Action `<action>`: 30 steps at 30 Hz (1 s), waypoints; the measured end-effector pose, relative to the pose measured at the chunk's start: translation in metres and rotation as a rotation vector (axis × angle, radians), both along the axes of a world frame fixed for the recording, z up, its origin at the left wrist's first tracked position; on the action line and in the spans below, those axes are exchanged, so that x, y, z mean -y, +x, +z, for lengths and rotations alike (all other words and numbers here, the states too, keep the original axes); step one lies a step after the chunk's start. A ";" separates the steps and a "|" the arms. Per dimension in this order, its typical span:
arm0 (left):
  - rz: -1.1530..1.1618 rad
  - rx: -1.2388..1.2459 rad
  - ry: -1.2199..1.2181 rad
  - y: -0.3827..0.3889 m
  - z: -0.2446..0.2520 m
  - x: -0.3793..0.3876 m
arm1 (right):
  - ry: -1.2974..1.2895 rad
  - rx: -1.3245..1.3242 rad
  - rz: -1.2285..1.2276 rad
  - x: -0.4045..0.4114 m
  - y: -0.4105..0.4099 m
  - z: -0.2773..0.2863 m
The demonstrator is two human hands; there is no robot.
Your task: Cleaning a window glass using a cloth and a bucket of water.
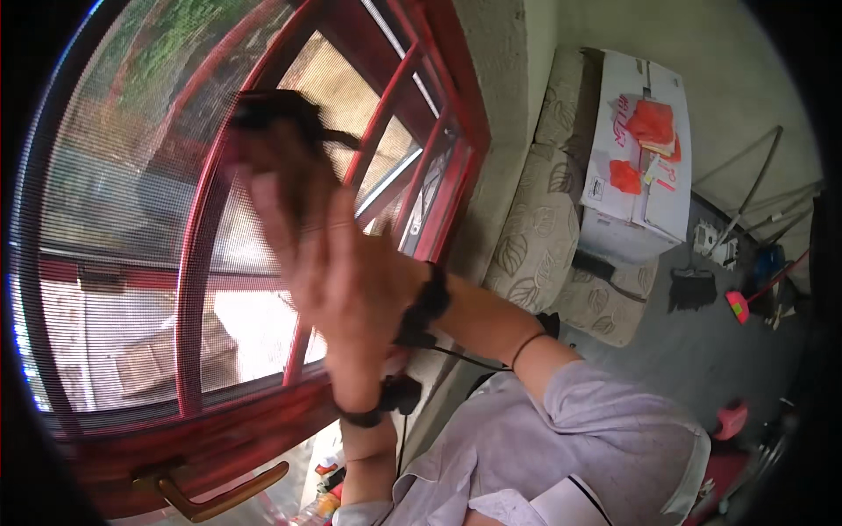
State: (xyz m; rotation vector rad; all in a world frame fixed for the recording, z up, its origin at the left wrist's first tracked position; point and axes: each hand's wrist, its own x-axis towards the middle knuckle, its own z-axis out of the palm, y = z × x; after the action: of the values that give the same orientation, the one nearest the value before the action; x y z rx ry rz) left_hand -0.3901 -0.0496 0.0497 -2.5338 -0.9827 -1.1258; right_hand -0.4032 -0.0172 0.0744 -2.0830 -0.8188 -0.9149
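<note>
My left hand (345, 309) and my right hand (395, 263) overlap in front of a red-framed window screen (131, 197). Both are blurred, and each wrist wears a black band with a small device. At the fingertips is a dark, soft-looking thing (276, 112), perhaps a cloth, against or close to the mesh and a red bar (197, 263). The overlap and blur hide which hand grips it. Below, a brass-coloured handle (223, 493) sits on the lower window frame (217, 427).
Right of the window stands a leaf-patterned sofa (536, 223), bearing a large white carton (608, 187) with red bags (651, 121) on top. A black broom (692, 289) and a pink brush (737, 306) are on the grey floor. Thin cables (470, 360) hang near my wrists.
</note>
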 end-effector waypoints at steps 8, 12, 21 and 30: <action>-0.088 -0.389 -0.516 -0.022 -0.162 -0.015 | 0.083 -0.492 0.973 0.038 0.031 -0.218; 0.044 0.476 -0.513 0.011 -0.163 0.003 | 0.052 -0.490 1.014 0.026 0.086 -0.252; 0.368 1.294 -1.388 0.010 -0.239 0.010 | -0.133 -0.576 1.217 0.012 0.132 -0.255; 0.031 1.996 -1.556 0.063 -0.257 -0.018 | -0.269 -0.609 1.252 -0.024 0.167 -0.266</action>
State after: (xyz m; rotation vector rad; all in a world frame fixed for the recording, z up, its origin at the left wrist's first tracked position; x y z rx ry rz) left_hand -0.3275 -0.0315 -0.2069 0.0569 0.9030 1.2452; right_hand -0.2364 0.0064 -0.1917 -1.4078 -1.5953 0.4903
